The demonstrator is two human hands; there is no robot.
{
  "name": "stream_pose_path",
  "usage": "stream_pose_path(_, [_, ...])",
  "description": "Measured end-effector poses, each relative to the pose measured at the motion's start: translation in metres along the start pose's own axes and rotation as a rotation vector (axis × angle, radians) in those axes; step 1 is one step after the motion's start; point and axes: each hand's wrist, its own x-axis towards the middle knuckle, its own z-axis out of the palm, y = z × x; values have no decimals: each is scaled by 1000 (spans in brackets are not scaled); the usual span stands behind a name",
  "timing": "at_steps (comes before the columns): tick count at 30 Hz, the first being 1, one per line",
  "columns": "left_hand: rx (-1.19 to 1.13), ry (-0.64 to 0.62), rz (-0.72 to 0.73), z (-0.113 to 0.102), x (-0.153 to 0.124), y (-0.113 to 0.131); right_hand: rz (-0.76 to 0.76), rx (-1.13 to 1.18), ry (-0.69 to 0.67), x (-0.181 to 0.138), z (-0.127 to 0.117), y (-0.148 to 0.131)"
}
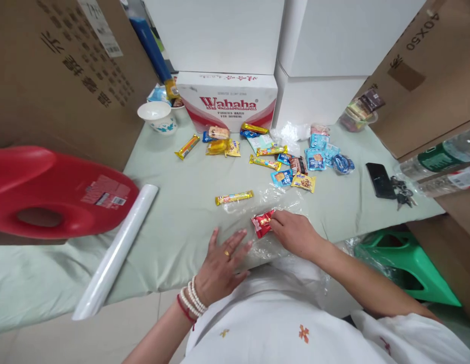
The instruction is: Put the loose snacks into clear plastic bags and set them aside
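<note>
My right hand point(293, 233) pinches a small red snack packet point(262, 223) that lies on a sheet of clear plastic wrap point(273, 202) near the table's front edge. My left hand point(222, 263) rests flat beside it, fingers spread on the green tablecloth point(174, 212), with a ring and bead bracelets at the wrist. A yellow snack bar point(234, 197) lies just beyond the wrap. Farther back several wrapped snacks point(284, 159) in yellow and blue are scattered.
A roll of clear film point(117, 250) lies at the left by a red plastic stool point(49, 194). At the back stand a Wahaha box point(227, 101), a paper cup point(158, 116) and cartons. A phone point(379, 179), keys point(404, 194) and water bottles point(439, 159) lie right; a green stool point(405, 263) below.
</note>
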Motion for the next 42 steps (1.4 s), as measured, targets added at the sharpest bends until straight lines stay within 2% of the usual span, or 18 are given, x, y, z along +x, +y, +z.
stream_pose_path(3, [0,-5,-106,11,7,-4,6,-3,-18,-1,0,-2])
stream_pose_path(6, [-43,-20,-160,10,13,-5,1,50,-5,-4,-6,-1])
stream_pose_path(11, [-161,11,-164,0,18,-8,-58,265,127,-31,-20,5])
stream_pose_path(14, [-250,40,-217,1,19,-13,-130,270,174,-53,-6,3])
stream_pose_path(17, [-326,42,-315,5,21,-19,-120,218,185,-62,14,-2])
stream_pose_path(19, [-360,43,-380,8,23,-21,-93,263,190,-59,18,-2])
stream_pose_path(21, [-382,42,-429,10,26,-22,-75,393,195,-49,11,3])
stream_pose_path(24, [-385,51,-495,13,32,-25,-35,595,175,-25,-3,17])
stream_pose_path(26, [-353,87,-560,16,36,-28,1,675,135,-7,-3,27])
stream_pose_path(30, [-209,182,-721,25,42,-34,190,662,24,20,18,40])
stream_pose_path(33, [-71,242,-808,29,46,-37,320,598,-12,29,34,43])
stream_pose_path(35, [1,267,-807,29,48,-37,347,581,-16,31,39,43])
stream_pose_path(37, [17,252,-744,27,52,-37,346,573,-9,31,39,41])
stream_pose_path(42, [-120,100,-610,21,63,-39,243,618,2,25,20,40])
